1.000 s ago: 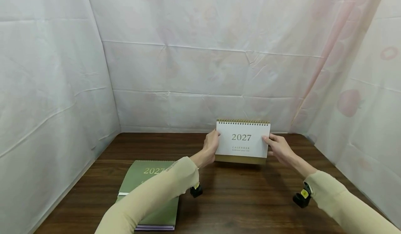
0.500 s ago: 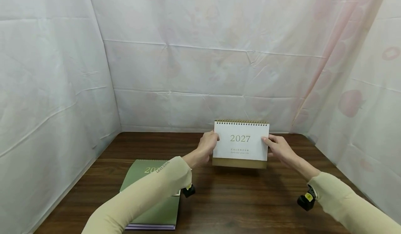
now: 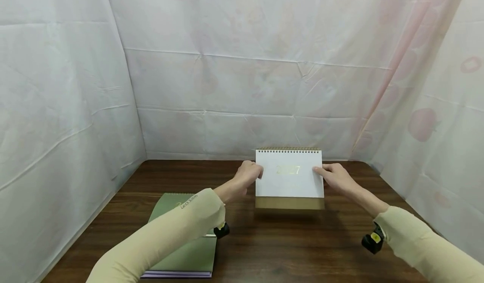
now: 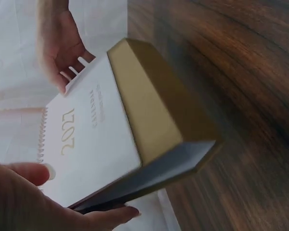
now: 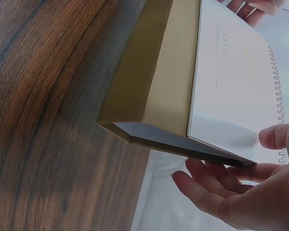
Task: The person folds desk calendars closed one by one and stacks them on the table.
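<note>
A white desk calendar with a gold stand, a spiral top and "2027" on its cover is held between both hands toward the back of the table. My left hand grips its left edge, thumb on the cover and fingers behind, as the left wrist view shows. On the opposite edge my right hand pinches the calendar, its thumb on the white page and the other fingers at the back. In both wrist views the folded gold base appears tilted, seemingly off the wood.
Green calendars with "2027" lie at the front left of the dark wooden table, partly covered by the left sleeve. Lilac edges show beneath them. White printed cloth hangs behind and on both sides.
The white calendar has come slightly nearer and to the left, its top leaning back and more of its gold base showing. Both hands moved with it, keeping their hold.
</note>
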### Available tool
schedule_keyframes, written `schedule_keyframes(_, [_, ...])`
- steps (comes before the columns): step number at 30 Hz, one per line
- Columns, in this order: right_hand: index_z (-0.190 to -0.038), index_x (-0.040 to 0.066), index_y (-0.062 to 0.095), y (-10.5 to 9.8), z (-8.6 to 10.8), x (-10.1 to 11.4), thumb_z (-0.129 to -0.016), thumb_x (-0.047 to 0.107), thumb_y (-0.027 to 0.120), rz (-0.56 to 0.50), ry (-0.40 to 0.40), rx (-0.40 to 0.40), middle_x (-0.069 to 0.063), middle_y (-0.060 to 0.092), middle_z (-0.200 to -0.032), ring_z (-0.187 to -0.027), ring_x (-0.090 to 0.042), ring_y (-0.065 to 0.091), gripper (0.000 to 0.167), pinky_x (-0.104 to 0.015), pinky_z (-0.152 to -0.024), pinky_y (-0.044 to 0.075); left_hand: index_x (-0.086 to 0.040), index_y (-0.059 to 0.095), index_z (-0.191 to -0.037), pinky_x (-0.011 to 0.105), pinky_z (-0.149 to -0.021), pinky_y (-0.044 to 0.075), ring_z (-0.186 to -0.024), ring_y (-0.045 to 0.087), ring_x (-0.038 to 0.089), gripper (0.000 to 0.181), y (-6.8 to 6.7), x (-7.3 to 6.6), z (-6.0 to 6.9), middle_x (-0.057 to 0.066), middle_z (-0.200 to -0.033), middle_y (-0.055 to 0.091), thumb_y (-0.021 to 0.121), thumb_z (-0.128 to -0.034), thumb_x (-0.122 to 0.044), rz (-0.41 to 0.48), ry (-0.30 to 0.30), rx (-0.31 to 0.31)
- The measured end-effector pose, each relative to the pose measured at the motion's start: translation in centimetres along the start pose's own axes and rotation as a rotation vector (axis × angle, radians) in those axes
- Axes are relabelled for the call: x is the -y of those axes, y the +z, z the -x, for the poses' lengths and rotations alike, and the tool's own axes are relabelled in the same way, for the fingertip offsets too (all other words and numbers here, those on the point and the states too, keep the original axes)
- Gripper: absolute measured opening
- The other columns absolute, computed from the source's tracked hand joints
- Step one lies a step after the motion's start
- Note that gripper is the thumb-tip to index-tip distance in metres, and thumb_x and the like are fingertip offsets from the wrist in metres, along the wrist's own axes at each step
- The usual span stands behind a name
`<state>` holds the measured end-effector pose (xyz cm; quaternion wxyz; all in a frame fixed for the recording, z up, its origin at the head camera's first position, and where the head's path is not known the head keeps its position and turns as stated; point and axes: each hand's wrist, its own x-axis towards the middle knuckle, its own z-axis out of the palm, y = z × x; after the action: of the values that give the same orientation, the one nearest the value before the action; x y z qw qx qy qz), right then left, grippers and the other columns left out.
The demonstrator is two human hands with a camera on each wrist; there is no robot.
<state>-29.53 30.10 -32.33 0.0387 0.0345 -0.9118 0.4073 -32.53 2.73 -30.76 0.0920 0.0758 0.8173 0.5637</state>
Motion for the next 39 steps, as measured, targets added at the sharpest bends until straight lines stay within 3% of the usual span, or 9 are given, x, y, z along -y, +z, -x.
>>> schedule_keyframes(2, [-0.132, -0.011, 0.051, 0.0, -0.1, 0.1, -0.102, 0.032, 0.045, 0.037, 0.011, 0.004, -0.027, 0.064, -0.117, -0.090, -0.024, 0.066, 0.053, -0.032, -0.066, 0.055, -0.019, 0.018, -0.063, 0.031, -0.055, 0.020, -0.059, 0.012, 0.016, 0.034, -0.2, 0.0, 0.0, -0.001, -0.064, 0.015, 0.044, -0.0677, 0.002, -0.010, -0.014, 0.026])
schedule_keyframes(6, [-0.129, -0.009, 0.056, 0.2, -0.2, 0.1, -0.101, 0.033, 0.046, 0.113, 0.039, 0.016, -0.013, 0.065, -0.080, -0.064, -0.012, 0.052, 0.051, -0.028, -0.056, 0.042, -0.018, 0.021, -0.063, 0.030, -0.052, 0.019, -0.058, 0.013, 0.016, 0.031, -0.5, 0.1, -0.1, 0.000, -0.066, 0.017, 0.043, -0.0634, 0.003, -0.044, -0.058, 0.071])
schedule_keyframes(9, [-0.128, -0.011, 0.056, 0.5, -0.2, 0.1, -0.100, 0.032, 0.046, 0.096, 0.055, 0.047, -0.013, 0.066, -0.079, -0.062, -0.012, 0.059, 0.052, -0.028, -0.057, 0.049, -0.016, 0.024, -0.065, 0.029, -0.051, 0.020, -0.057, 0.015, 0.015, 0.028, -0.7, 0.4, 0.0, 0.001, -0.069, 0.022, 0.044, -0.0638, 0.003, -0.061, -0.094, 0.090])
schedule_keyframes(11, [-0.128, -0.013, 0.055, 0.8, -0.1, 0.0, -0.101, 0.031, 0.045, 0.065, 0.056, 0.077, -0.020, 0.070, -0.099, -0.073, -0.015, 0.067, 0.052, -0.031, -0.063, 0.055, -0.016, 0.023, -0.064, 0.028, -0.050, 0.021, -0.054, 0.014, 0.014, 0.029, -0.9, 0.6, 0.0, 0.000, -0.065, 0.020, 0.044, -0.0637, 0.004, -0.062, -0.110, 0.102])
schedule_keyframes(13, [-0.127, -0.014, 0.055, 1.2, -0.1, -0.2, -0.101, 0.029, 0.045, 0.027, 0.073, 0.103, -0.023, 0.070, -0.102, -0.073, -0.018, 0.070, 0.051, -0.033, -0.063, 0.057, -0.016, 0.025, -0.062, 0.027, -0.048, 0.023, -0.053, 0.016, 0.013, 0.029, -1.0, 0.9, 0.0, -0.001, -0.062, 0.019, 0.045, -0.0636, 0.004, -0.053, -0.124, 0.116])
schedule_keyframes(23, [-0.105, -0.011, 0.067, 2.8, -0.3, -0.8, -0.097, 0.027, 0.049, -0.023, 0.173, 0.144, -0.013, 0.071, -0.075, -0.066, -0.023, 0.070, 0.042, -0.041, -0.064, 0.058, -0.014, 0.034, -0.057, 0.026, -0.048, 0.029, -0.058, 0.027, 0.017, 0.022, -1.1, 2.6, 0.0, 0.001, -0.065, 0.030, 0.047, -0.0638, 0.002, -0.111, -0.155, 0.148])
schedule_keyframes(30, [-0.095, -0.007, 0.069, 3.5, -0.7, -0.8, -0.094, 0.028, 0.053, -0.024, 0.240, 0.135, -0.013, 0.069, -0.072, -0.060, -0.020, 0.067, 0.038, -0.042, -0.062, 0.058, -0.017, 0.027, -0.057, 0.026, -0.048, 0.025, -0.059, 0.026, 0.017, 0.027, -1.1, 3.1, -0.2, -0.001, -0.062, 0.023, 0.045, -0.0665, 0.001, -0.109, -0.179, 0.157])
schedule_keyframes(34, [-0.082, -0.002, 0.067, 4.1, -1.1, -0.8, -0.094, 0.027, 0.054, -0.040, 0.264, 0.119, -0.013, 0.067, -0.066, -0.056, -0.020, 0.065, 0.034, -0.043, -0.060, 0.058, -0.014, 0.033, -0.064, 0.027, -0.050, 0.026, -0.060, 0.027, 0.018, 0.022, -1.1, 3.5, -0.4, 0.001, -0.067, 0.030, 0.048, -0.0719, -0.001, -0.152, -0.186, 0.136])
schedule_keyframes(39, [-0.065, 0.009, 0.050, 5.0, -1.6, -1.0, -0.093, 0.024, 0.053, -0.046, 0.287, 0.097, -0.003, 0.054, -0.057, -0.057, -0.018, 0.059, 0.032, -0.043, -0.059, 0.057, -0.004, 0.050, -0.092, 0.027, -0.053, 0.029, -0.059, 0.032, 0.017, 0.009, -0.8, 4.3, -1.0, 0.005, -0.078, 0.037, 0.049, -0.0827, -0.005, -0.181, -0.199, 0.115])
